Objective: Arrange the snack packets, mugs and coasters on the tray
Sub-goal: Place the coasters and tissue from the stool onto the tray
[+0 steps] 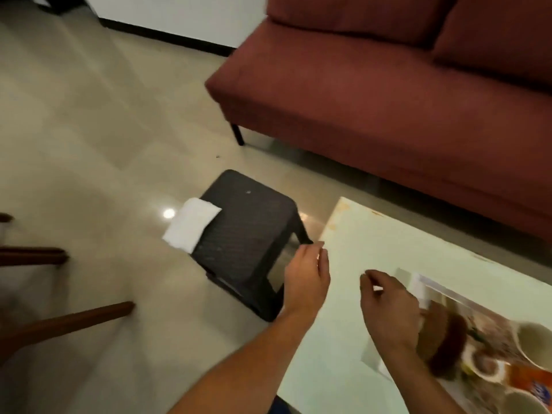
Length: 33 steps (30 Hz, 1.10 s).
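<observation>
A tray [418, 283] with a printed picture lies on the pale green table [388, 234] at the lower right. On it are round brown coasters [445, 336], a pale mug [534, 339], a second mug [519, 403] at the bottom edge and an orange snack packet [534, 383]. My right hand [388, 309] hovers over the tray's near left corner with relaxed fingers, holding nothing I can make out. My left hand [307, 279] hangs over the table's left edge, loosely curved and empty. The picture is blurred.
A black plastic stool [248, 234] stands on the tiled floor left of the table, with a white pillow-shaped packet or cloth [191, 227] on its far corner. A dark red sofa [388, 94] runs behind the table. Wooden chair legs [59, 324] show at the left.
</observation>
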Each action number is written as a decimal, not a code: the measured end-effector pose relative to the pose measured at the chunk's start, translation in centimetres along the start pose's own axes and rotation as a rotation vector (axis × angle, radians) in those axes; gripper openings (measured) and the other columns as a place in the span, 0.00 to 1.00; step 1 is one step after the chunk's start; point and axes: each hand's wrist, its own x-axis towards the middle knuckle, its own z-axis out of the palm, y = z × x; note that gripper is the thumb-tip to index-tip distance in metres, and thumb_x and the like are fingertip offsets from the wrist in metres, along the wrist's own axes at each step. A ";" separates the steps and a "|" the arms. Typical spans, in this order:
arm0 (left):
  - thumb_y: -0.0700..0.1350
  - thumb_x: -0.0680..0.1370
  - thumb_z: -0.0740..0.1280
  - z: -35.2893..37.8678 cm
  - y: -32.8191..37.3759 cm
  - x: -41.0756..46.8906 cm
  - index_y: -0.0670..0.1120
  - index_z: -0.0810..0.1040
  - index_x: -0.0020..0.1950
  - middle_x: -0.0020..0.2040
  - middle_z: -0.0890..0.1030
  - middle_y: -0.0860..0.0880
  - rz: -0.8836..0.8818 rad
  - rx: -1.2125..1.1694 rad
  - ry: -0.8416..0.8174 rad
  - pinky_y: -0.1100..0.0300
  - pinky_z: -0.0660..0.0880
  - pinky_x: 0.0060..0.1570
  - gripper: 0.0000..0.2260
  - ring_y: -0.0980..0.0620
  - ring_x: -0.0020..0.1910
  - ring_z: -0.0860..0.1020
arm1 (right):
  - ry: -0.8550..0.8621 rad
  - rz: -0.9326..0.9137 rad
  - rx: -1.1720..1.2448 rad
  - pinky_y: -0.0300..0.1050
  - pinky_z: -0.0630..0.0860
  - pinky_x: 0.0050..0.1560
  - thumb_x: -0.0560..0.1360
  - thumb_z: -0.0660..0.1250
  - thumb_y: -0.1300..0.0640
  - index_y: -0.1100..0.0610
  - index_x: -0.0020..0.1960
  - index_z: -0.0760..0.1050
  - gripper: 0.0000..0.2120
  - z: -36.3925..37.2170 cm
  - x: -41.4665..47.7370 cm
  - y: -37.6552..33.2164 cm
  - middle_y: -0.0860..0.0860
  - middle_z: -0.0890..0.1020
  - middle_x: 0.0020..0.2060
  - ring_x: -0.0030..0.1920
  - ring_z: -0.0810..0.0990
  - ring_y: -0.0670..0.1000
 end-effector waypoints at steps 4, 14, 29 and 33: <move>0.48 0.84 0.62 -8.1 -7.6 6.4 0.46 0.80 0.66 0.60 0.82 0.47 -0.147 0.065 0.134 0.57 0.74 0.60 0.14 0.49 0.58 0.80 | -0.267 -0.006 0.241 0.50 0.82 0.53 0.78 0.69 0.51 0.53 0.56 0.84 0.10 8.2 0.8 -10.2 0.49 0.87 0.50 0.46 0.85 0.52; 0.48 0.84 0.62 -17.8 -24.4 12.1 0.48 0.79 0.67 0.63 0.81 0.47 -0.414 0.063 0.160 0.53 0.77 0.60 0.14 0.48 0.58 0.80 | -0.533 0.195 0.339 0.55 0.84 0.48 0.74 0.69 0.52 0.49 0.45 0.83 0.04 27.0 -0.1 -25.8 0.46 0.84 0.38 0.42 0.85 0.52; 0.54 0.83 0.62 -16.6 -30.5 17.9 0.43 0.72 0.72 0.66 0.77 0.40 -0.618 0.210 -0.113 0.48 0.73 0.61 0.21 0.40 0.66 0.73 | -0.391 0.417 0.190 0.53 0.84 0.49 0.71 0.76 0.48 0.59 0.56 0.81 0.19 34.2 2.3 -28.1 0.55 0.86 0.49 0.45 0.85 0.57; 0.52 0.81 0.65 -16.6 -30.8 18.3 0.45 0.78 0.68 0.63 0.79 0.42 -0.630 0.220 -0.102 0.46 0.76 0.61 0.18 0.41 0.63 0.76 | -0.383 0.509 0.281 0.54 0.84 0.50 0.67 0.78 0.50 0.59 0.51 0.81 0.18 34.8 2.6 -28.1 0.53 0.84 0.43 0.43 0.84 0.57</move>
